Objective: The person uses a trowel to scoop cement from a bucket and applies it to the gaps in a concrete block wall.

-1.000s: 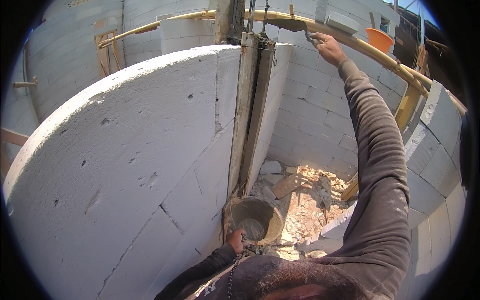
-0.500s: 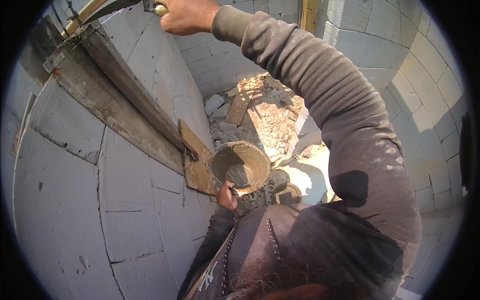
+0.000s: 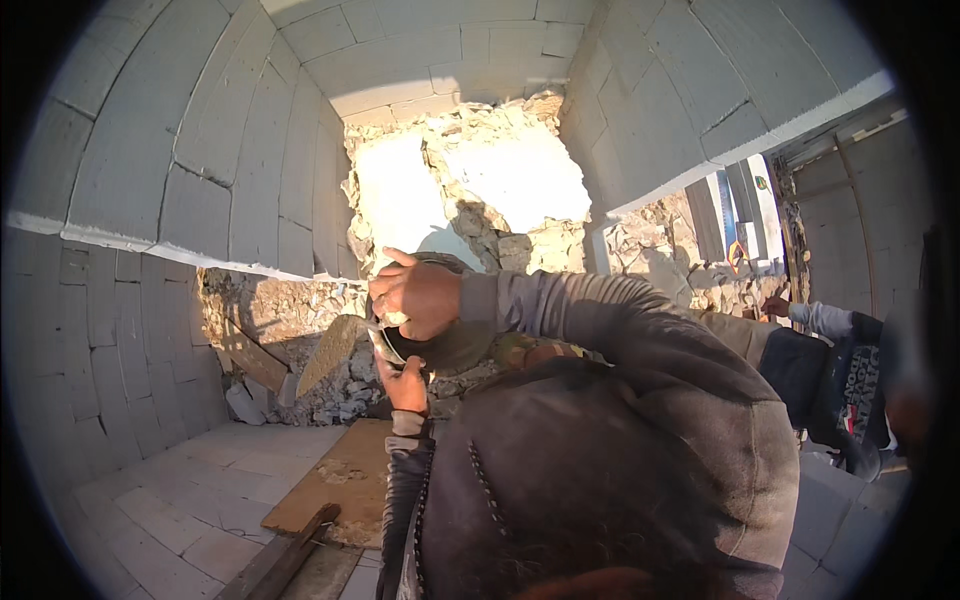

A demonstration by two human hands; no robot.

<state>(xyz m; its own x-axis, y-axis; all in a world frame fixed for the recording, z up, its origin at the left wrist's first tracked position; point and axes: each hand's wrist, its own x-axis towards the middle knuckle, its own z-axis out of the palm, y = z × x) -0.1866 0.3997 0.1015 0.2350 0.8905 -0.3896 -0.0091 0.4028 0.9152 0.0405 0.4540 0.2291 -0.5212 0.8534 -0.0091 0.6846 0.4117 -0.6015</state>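
Trowel and bucket, with 2 hands close together

At far left rises a pale block wall. Right of it, a wooden board lies slanted against rubble. The trowel's mortar-smeared blade juts leftward from the hands, above that rubble in the view, its tip tilted down. Lower down lies a stained plywood board.

Mid-view, the left hand has its grip closed on the bucket's rim, as far as the overlapping fingers let me judge. The right hand, just above, grasps the trowel's handle. The dark bucket sits partly hidden under the right wrist.

The step in hand looks like working the trowel at the bucket; the next move calls for a steady rim and a blade kept clear of the left fingers.

At far right, a co-worker in dark clothing is near, well apart from the trowel.
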